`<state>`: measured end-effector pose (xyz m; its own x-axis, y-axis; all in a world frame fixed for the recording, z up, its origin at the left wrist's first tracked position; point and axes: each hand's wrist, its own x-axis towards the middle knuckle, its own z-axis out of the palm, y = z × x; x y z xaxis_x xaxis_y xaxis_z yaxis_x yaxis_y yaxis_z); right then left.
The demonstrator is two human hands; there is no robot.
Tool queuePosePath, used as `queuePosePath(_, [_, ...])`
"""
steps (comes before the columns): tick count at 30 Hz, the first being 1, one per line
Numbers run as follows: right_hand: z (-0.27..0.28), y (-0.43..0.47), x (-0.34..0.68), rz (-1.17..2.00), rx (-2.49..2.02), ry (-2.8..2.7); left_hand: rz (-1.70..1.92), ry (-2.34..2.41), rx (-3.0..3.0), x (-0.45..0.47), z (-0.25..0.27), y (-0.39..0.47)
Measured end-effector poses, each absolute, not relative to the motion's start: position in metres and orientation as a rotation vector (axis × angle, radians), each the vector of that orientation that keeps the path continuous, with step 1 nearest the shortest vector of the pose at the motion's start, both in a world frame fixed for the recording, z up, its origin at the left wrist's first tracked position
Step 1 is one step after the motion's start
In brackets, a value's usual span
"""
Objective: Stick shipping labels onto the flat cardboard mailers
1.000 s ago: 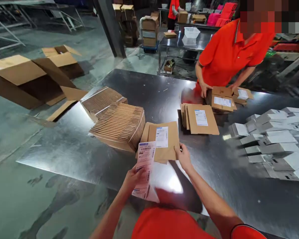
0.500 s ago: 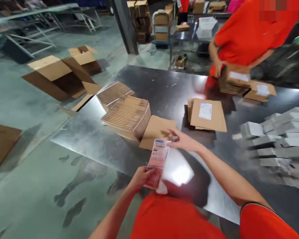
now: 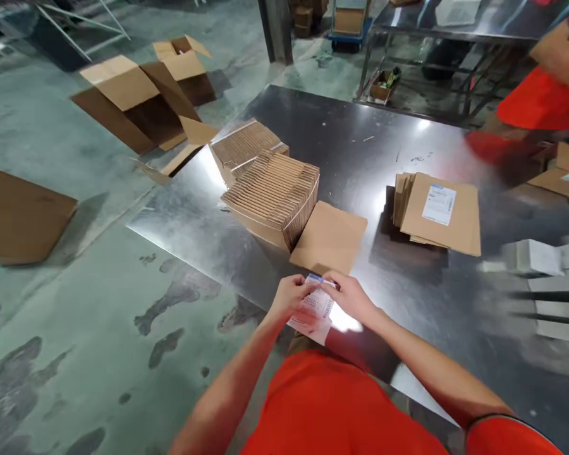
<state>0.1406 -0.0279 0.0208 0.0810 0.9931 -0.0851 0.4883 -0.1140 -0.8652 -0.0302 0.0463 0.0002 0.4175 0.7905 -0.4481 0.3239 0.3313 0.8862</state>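
Observation:
Both my hands are on a printed shipping label near the table's front edge. My left hand pinches its upper left side, and my right hand grips the upper right corner with fingers curled. The label's lower end hangs toward my body. Just beyond my hands a flat brown cardboard mailer lies on the table, with no label showing on it. It rests against a strapped bundle of cardboard mailers. To the right sits a small pile of mailers, the top one bearing a white label.
The metal table carries a second strapped bundle and several white boxes at right. Open cartons stand on the floor at left. A co-worker in red stands across the table by a labelled brown package.
My right hand has come in from the mailer to the label's top, and my left hand has moved up along it. The view has tilted down and shifted left.

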Motion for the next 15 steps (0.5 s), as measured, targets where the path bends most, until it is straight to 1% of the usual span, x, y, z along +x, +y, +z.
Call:
queuePosePath(4, [0.007, 0.024, 0.186, 0.786, -1.912, -1.464, 0.311, 1.137, 1.202, -0.041, -0.035, 0.049])
queuePosePath(9, [-0.007, 0.092, 0.234, 0.611, -2.171, -1.511, 0.286, 1.176, 1.150, -0.053, -0.058, 0.054])
queuePosePath(15, [-0.013, 0.106, 0.233, 0.508, -2.299, -1.664, 0.282, 1.248, 1.165, -0.047, -0.075, 0.064])
